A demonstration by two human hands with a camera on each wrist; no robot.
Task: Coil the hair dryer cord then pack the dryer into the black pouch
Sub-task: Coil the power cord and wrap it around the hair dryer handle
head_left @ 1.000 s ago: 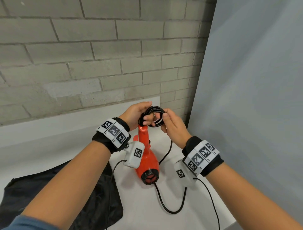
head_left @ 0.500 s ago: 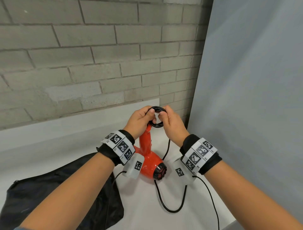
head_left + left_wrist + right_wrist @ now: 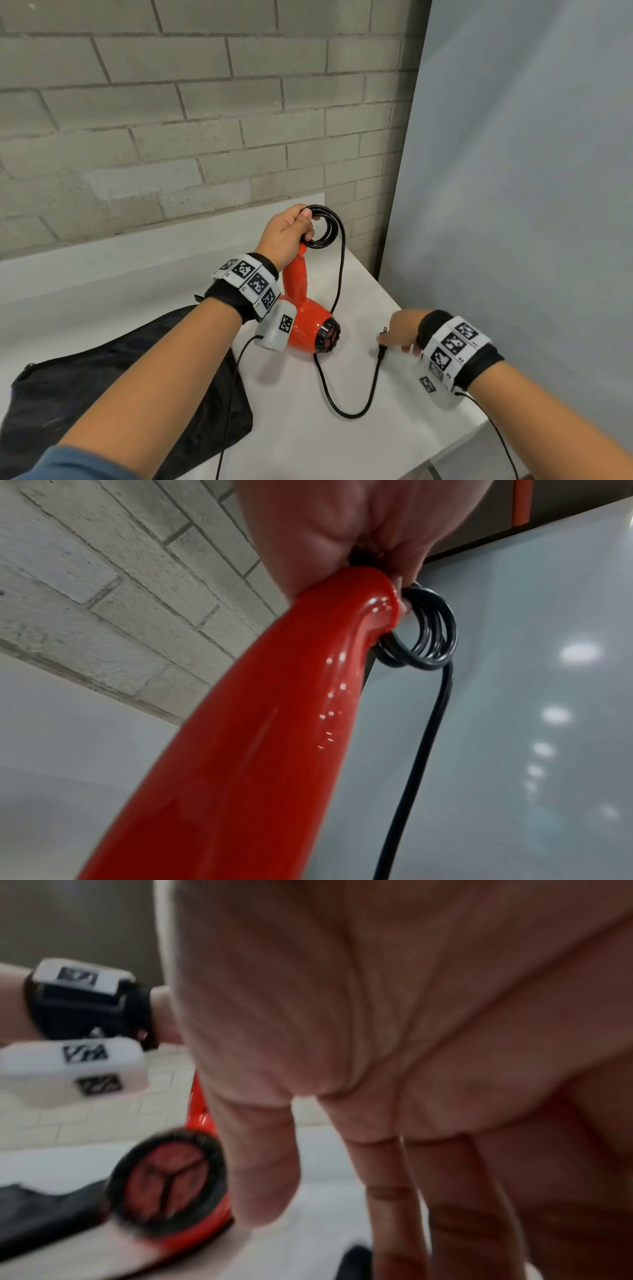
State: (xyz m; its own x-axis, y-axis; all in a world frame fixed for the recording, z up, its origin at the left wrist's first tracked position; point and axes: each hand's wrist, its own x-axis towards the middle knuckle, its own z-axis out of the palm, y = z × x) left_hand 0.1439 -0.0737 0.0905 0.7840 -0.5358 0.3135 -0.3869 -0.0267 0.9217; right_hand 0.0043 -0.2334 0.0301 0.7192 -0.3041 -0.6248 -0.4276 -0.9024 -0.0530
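Note:
The red hair dryer [image 3: 306, 330] stands on the white table [image 3: 291, 445] with its handle [image 3: 274, 723] pointing up. My left hand [image 3: 303, 226] grips the coiled black cord [image 3: 323, 229] at the top of the handle; the loops [image 3: 428, 631] hang beside my fingers. The loose cord [image 3: 342, 409] runs down past the dryer, curves over the table and ends at the plug [image 3: 381, 351]. My right hand [image 3: 399, 334] is low over the table just right of the plug, with its fingers [image 3: 260, 1150] straight and holding nothing. The black pouch [image 3: 102, 394] lies flat to the left.
A brick wall [image 3: 171, 120] runs behind the table and a grey panel [image 3: 513, 205] stands close on the right. The table's right edge [image 3: 479, 428] is near my right wrist. A thin wristband cable [image 3: 229, 411] crosses the pouch.
My right hand has let go of the coil and dropped down and right to the plug on the table. My left hand now holds the coil alone.

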